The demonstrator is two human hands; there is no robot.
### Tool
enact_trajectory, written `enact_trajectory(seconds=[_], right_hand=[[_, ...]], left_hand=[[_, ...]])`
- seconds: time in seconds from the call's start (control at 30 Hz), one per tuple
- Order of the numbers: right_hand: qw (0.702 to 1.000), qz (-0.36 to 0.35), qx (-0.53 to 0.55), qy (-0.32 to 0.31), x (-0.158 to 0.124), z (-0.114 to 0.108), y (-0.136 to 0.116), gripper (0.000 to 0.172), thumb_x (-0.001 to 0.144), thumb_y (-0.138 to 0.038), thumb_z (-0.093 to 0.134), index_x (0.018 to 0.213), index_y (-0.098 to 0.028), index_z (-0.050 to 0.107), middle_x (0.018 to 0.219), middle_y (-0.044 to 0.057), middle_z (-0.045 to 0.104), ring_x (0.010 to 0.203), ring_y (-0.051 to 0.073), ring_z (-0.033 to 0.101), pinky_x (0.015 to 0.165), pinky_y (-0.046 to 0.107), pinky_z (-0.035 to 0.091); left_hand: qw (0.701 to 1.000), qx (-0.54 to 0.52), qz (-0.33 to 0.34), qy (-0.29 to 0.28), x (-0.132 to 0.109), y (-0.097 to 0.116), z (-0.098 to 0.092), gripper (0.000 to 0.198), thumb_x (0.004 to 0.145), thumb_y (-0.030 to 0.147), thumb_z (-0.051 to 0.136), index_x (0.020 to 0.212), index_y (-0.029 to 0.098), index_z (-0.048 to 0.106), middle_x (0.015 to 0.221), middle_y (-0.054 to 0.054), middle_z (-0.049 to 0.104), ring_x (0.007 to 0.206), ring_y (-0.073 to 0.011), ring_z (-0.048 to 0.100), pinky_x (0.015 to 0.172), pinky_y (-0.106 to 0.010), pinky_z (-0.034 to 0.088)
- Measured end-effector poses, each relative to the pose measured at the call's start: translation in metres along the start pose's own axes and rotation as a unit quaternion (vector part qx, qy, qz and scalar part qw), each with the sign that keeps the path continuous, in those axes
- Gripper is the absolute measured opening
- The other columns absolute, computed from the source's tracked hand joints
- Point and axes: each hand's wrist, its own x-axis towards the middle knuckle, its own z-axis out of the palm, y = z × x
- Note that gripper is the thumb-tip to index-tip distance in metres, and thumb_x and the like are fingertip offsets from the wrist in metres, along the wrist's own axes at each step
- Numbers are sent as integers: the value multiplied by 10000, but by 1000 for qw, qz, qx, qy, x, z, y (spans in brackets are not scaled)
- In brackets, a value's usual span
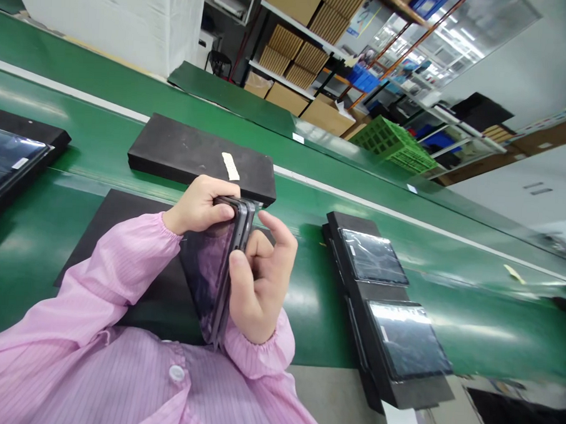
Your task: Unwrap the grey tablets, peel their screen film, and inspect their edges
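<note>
Two dark tablets [209, 277], apparently held face to back, stand on edge close to my body, with their narrow sides toward the right. My left hand [203, 203] grips them at the upper corner, thumb on the front face and fingers over the top. On the other side, my right hand [264, 280] has its thumb against the side edge, its index finger bent near the upper corner and the other fingers curled. Beneath them lies a flat black mat [153, 287]. Just beyond is a long black foam block [196, 152] with a strip of yellowish tape [230, 166].
On the right, a black foam tray [364, 290] carries two tablets in clear film [375, 256]. Another tablet [8, 156] rests on a black block at far left. The green belt [301, 325] runs across. Behind are a white wrapped stack [108, 17], shelves of cartons and a green crate [393, 145].
</note>
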Motion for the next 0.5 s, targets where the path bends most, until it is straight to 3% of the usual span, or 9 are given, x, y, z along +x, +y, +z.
enact_trajectory(seconds=[0.1, 0.23, 0.33, 0.43, 0.5], right_hand=[[999, 34, 42, 4, 4, 0, 6, 399, 993, -214, 396, 1384, -295, 393, 655, -54, 315, 536, 141, 372, 526, 288, 371], [996, 44, 72, 0, 7, -2, 10, 401, 996, -252, 352, 1395, -281, 377, 673, -33, 325, 562, 160, 371, 521, 300, 363], [998, 34, 54, -15, 7, -4, 11, 529, 928, -273, 487, 1440, -282, 354, 696, -33, 354, 590, 158, 398, 547, 306, 378], [998, 45, 20, -48, 6, -7, 9, 717, 809, -234, 618, 1470, -272, 342, 711, -41, 408, 573, 141, 413, 533, 297, 383], [996, 62, 7, -67, 6, -9, 7, 738, 770, -214, 637, 1457, -252, 369, 726, -32, 467, 552, 134, 434, 500, 289, 387]], left_hand=[[1000, 5, -29, 4, 2, -1, 1, 743, 831, 856, 371, 558, 172, 469, 480, 8, 420, 447, -107, 378, 448, -262, 242], [999, 9, -42, 11, 3, -3, 0, 741, 827, 857, 380, 553, 174, 464, 496, 5, 431, 459, -111, 381, 452, -267, 241], [999, 6, -32, 25, 2, -5, 1, 739, 844, 843, 373, 577, 169, 514, 496, 0, 467, 457, -116, 412, 460, -272, 271], [999, 8, -9, 42, -5, -9, 4, 719, 899, 782, 357, 696, 160, 653, 583, -36, 601, 516, -148, 533, 514, -285, 386], [994, 34, -25, 103, -16, -17, 8, 644, 952, 690, 370, 819, 168, 725, 744, -72, 699, 675, -188, 642, 654, -306, 486]])
